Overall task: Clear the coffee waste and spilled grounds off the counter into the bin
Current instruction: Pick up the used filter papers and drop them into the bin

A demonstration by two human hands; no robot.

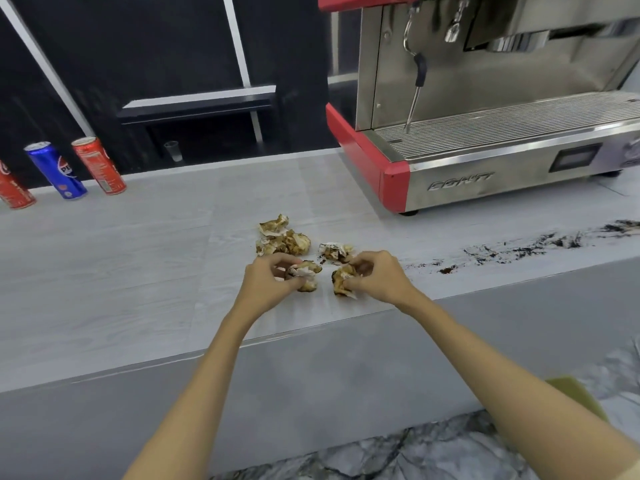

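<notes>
Stained paper wads, one in each hand

Your left hand (268, 277) pinches one wad (306, 275), your right hand (375, 277) another (343, 280), near the counter (138, 265) edge. Close firmly, lift level; two wads (282, 239) and grounds (519, 249) remain.

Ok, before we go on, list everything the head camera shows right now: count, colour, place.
stained paper wads: four, white-brown; two lie mid-counter, two are held
spilled grounds: one dark streak, right of the wads, near the front edge
counter: one, light grey
espresso machine: one, steel and red, right rear of the counter
cans: three, two red and one blue, far left at the back
small cup: one, clear, on the dark ledge behind
bin: not in view
hands: left hand grips one wad, right hand grips another
</notes>
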